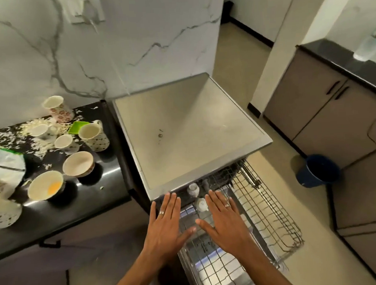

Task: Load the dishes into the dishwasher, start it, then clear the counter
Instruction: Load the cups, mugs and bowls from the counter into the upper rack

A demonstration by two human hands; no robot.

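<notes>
- both hands, left (165,225) and right (226,224), hover flat and empty over the pulled-out rack (270,216), each grip spread wide
- dirty bowls (78,164) and cups (94,135) wait on the table (95,213), likely next into the dishwasher (182,129)

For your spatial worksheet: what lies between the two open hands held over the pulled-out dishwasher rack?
In the head view, between the left hand and right hand, a small white cup sits in the wire rack; otherwise only bare rack wires.

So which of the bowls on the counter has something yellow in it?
The front bowl, nearest the counter edge, holds a yellow-orange blob at its bottom. The bowl behind it, closer to the mugs, looks empty inside.
</notes>
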